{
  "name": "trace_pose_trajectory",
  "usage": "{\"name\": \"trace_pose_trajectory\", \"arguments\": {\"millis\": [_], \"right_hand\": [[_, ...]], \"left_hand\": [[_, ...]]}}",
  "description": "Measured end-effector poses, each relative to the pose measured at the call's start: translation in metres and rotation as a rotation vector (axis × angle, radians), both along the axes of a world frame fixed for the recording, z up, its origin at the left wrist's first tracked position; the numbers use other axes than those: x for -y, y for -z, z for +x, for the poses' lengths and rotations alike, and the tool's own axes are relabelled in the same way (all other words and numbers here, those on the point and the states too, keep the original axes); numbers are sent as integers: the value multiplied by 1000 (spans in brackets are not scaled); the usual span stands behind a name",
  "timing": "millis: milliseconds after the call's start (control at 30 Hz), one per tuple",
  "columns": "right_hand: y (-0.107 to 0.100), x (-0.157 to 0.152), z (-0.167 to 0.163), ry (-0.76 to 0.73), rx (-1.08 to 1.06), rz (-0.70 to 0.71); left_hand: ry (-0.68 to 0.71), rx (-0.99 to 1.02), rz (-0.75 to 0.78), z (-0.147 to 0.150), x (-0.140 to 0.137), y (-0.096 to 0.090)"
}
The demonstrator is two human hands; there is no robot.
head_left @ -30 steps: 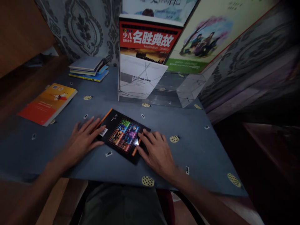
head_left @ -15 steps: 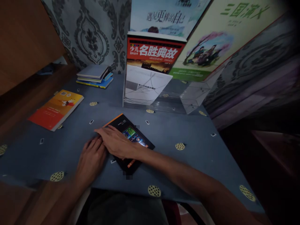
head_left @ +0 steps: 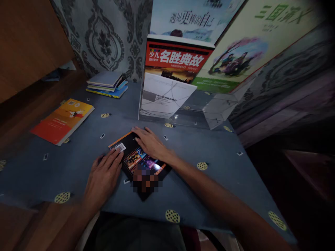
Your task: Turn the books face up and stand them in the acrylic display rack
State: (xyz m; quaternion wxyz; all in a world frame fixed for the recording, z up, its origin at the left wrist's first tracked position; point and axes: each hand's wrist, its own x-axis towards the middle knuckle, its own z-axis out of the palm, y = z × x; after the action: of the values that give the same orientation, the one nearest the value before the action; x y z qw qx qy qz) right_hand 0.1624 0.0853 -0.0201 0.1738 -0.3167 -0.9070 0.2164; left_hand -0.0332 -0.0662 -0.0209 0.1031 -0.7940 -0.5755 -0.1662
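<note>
A black book (head_left: 132, 159) with colourful pictures, an orange strip and a white barcode label lies at an angle on the table in front of me. My left hand (head_left: 104, 170) rests along its left edge, fingertips on the cover beside the barcode. Across the book's upper right side lies my right hand (head_left: 151, 143), its fingers stretched out and a little apart towards the far corner. Both hands look flat rather than closed. The near part of the cover is blurred by pixel blocks.
An orange and red book (head_left: 62, 120) lies at the left on the blue patterned tablecloth (head_left: 217, 195). Behind it is a small stack of books (head_left: 106, 83). A clear acrylic stand (head_left: 180, 116) at the back holds several upright books, among them a red one (head_left: 180, 57).
My right hand has slid from the left edge across to the book's upper right side, uncovering the barcode and pictures. My left hand stays at the left edge.
</note>
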Motion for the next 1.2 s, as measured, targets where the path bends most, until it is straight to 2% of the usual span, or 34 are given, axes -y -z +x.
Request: {"name": "trace_pose_trajectory", "arguments": {"millis": [200, 400, 633, 833, 967, 1200], "right_hand": [[10, -20, 15, -44, -77, -62], [15, -22, 13, -34, -86, -59], [14, -25, 12, -46, -113, -84], [13, -22, 11, -11, -132, -60], [13, -19, 10, 5, -125, -30], [10, -10, 14, 58, -112, 74]], "left_hand": [[6, 35, -60, 0, -3, -4], [107, -66, -169, 6, -20, -2], [358, -134, -263, 59, -17, -6], [493, -161, -309, 99, -11, -11], [488, -166, -311, 103, -9, -11], [524, -169, -339, 92, -8, -13]]}}
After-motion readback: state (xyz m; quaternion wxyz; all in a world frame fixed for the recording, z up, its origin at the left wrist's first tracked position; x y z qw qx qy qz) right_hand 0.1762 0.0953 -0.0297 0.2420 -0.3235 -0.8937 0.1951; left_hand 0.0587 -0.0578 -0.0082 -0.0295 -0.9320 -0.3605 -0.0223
